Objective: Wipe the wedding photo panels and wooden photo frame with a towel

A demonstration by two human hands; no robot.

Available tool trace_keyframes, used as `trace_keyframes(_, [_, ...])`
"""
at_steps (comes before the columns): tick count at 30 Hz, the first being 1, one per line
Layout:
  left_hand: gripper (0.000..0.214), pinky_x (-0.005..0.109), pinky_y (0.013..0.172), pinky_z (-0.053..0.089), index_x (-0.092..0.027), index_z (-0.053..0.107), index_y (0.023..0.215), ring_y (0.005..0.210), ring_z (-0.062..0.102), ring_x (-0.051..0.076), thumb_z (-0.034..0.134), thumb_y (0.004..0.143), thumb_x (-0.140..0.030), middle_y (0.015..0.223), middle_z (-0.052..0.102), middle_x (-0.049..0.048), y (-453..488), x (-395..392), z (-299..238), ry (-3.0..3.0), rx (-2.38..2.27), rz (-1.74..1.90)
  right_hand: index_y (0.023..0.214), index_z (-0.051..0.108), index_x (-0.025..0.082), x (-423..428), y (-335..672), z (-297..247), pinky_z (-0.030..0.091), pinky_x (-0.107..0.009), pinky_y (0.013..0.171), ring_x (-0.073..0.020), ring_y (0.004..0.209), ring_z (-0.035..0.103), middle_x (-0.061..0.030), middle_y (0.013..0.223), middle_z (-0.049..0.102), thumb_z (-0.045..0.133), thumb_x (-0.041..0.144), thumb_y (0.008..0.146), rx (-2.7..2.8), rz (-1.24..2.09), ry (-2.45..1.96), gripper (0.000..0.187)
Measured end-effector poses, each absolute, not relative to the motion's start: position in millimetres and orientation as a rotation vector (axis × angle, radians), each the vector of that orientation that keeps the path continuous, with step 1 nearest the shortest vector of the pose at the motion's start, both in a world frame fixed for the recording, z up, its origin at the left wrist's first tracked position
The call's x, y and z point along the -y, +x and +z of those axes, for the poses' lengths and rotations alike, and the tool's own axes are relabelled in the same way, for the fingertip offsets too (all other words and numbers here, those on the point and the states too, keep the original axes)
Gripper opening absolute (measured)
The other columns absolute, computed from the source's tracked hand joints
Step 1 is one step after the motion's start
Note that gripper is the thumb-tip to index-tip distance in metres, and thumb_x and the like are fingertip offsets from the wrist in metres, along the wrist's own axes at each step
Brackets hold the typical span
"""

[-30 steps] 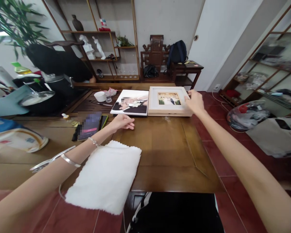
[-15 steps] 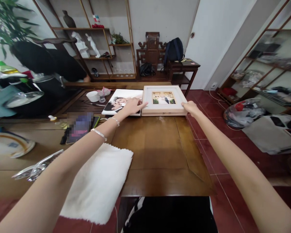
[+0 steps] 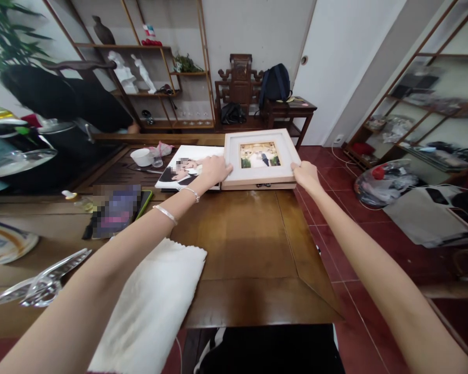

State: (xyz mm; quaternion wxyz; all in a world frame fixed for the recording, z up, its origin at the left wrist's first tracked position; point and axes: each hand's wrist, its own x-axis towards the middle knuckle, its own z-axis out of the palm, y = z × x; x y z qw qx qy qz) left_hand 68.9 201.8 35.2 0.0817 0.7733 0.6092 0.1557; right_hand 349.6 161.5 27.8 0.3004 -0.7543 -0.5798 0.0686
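Note:
A pale wooden photo box (image 3: 288,155) lies near the far right of the table, with a couple's photo set in its white-matted lid. The lid's front edge is raised slightly above the lower part, and a dark latch (image 3: 264,185) shows beneath it. My left hand (image 3: 213,172) grips the lid's left front corner, thumb on the edge. At the right front corner, my right hand (image 3: 307,175) pinches the lid's edge. Under my left hand and wrist lies a white photo album (image 3: 177,175) with a couple's picture on its cover, touching the box's left side.
A white cloth (image 3: 152,311) hangs over the table's (image 3: 242,244) near edge. Further left are a phone (image 3: 117,210), silvery metal tools (image 3: 42,283) and a plate (image 3: 8,241). A white cup (image 3: 141,157) sits behind the album. Someone in black (image 3: 97,106) leans at the far left.
The lid's front edge has come up a little, its face tilting back, and the latch now shows. Both hands stay on its sides. The view has shifted slightly.

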Motion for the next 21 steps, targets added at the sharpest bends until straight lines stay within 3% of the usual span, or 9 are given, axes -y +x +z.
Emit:
trace_keyframes(2, [0.036,0.051,0.1,0.038,-0.004,0.069,0.09,0.114,0.056,0.043,0.052,0.086,-0.035,0.104,0.067,0.027,66.9,-190.8,40.9,2.246,-1.846,0.567,0.1,0.068,0.008,-147.8,348.9,37.8,0.049,-0.042,0.093,-0.0345,0.109,0.064,-0.0238,0.107,0.07,0.047,0.034,0.088,1.461,0.163,-2.012,0.035])
trace_keyframes(5, [0.035,0.041,0.085,0.049,-0.007,0.069,0.083,0.091,0.066,0.033,0.051,0.088,-0.037,0.086,0.071,0.0183,60.7,-167.8,51.7,2.114,-1.792,0.667,0.103,0.065,0.015,-120.0,347.7,51.9,0.051,-0.041,0.092,-0.0302,0.104,0.065,-0.0155,0.111,0.071,0.049,0.037,0.086,1.308,0.219,-1.828,0.032])
trace_keyframes(7, [0.032,0.033,0.073,0.052,-0.01,0.069,0.088,0.079,0.068,0.025,0.05,0.09,-0.036,0.082,0.072,0.0115,54.5,-147.0,59.3,2.038,-1.703,0.707,0.101,0.065,0.019,-96.0,346.6,59.4,0.053,-0.04,0.091,-0.0285,0.103,0.067,-0.011,0.109,0.073,0.054,0.038,0.082,1.209,0.379,-1.672,0.029])
trace_keyframes(9, [0.028,0.028,0.071,0.053,-0.012,0.067,0.097,0.08,0.069,0.021,0.054,0.089,-0.035,0.09,0.074,0.0077,46.4,-121.7,64.8,1.911,-1.553,0.778,0.095,0.066,0.021,-68.5,345.8,65.4,0.053,-0.04,0.094,-0.028,0.105,0.067,-0.0085,0.109,0.073,0.059,0.037,0.077,1.126,0.59,-1.556,0.025])
trace_keyframes(12, [0.029,0.027,0.074,0.053,-0.014,0.065,0.101,0.088,0.069,0.022,0.065,0.08,-0.035,0.097,0.074,0.0071,33.1,-78.1,64.5,1.641,-1.316,0.842,0.089,0.067,0.021,-25.9,345.6,71.6,0.055,-0.039,0.093,-0.029,0.102,0.069,-0.0084,0.105,0.075,0.067,0.034,0.07,1.034,0.905,-1.495,0.023])
trace_keyframes(16, [0.031,0.028,0.07,0.054,-0.019,0.062,0.094,0.088,0.069,0.023,0.073,0.071,-0.036,0.096,0.074,0.0072,21.4,-20.1,49.9,1.472,-1.191,0.728,0.095,0.069,0.023,19.1,344.8,69.3,0.062,-0.04,0.077,-0.0321,0.088,0.074,-0.0106,0.1,0.077,0.073,0.029,0.062,0.951,1.109,-1.683,0.033])
trace_keyframes(21, [0.025,0.027,0.058,0.05,-0.024,0.063,0.089,0.069,0.066,0.02,0.067,0.078,-0.046,0.08,0.071,0.0031,8.9,38.3,45.7,1.664,-1.174,0.517,0.097,0.07,0.036,56.2,342.7,44.7,0.062,-0.045,0.081,-0.0348,0.09,0.074,-0.0072,0.099,0.077,0.075,0.036,0.065,0.855,1.178,-1.745,0.032])
